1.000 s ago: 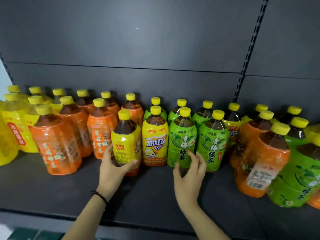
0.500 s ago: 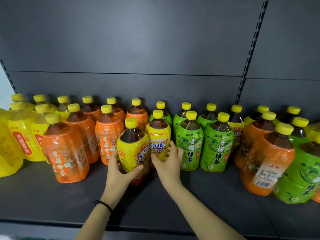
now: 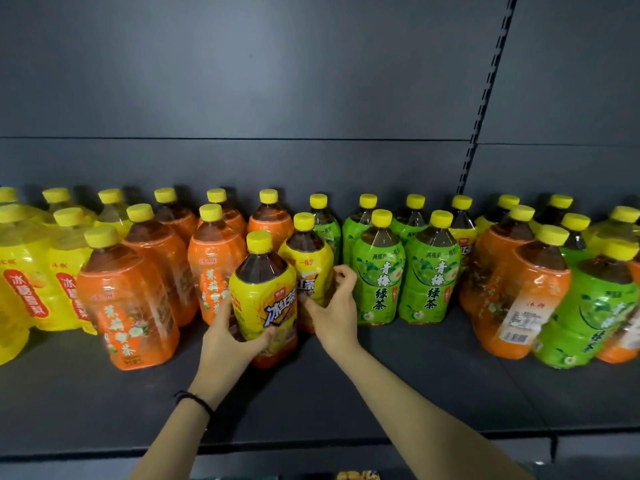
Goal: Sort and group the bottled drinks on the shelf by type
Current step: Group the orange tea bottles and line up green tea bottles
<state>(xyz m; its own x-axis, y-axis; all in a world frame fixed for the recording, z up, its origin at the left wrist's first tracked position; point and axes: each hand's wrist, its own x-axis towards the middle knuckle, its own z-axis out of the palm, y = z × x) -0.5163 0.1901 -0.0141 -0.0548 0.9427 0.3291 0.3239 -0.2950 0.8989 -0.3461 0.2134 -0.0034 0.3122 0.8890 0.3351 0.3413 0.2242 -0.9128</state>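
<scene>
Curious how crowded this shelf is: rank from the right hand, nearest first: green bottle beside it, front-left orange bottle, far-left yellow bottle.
1. Green bottle, just right of the right hand.
2. Orange bottle, front left.
3. Yellow bottle, far left.

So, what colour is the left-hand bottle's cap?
Yellow; the cap shows best in the head view.

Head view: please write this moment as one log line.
left hand: grips front yellow bottle | right hand: holds rear yellow bottle | green bottles: right of both
</scene>
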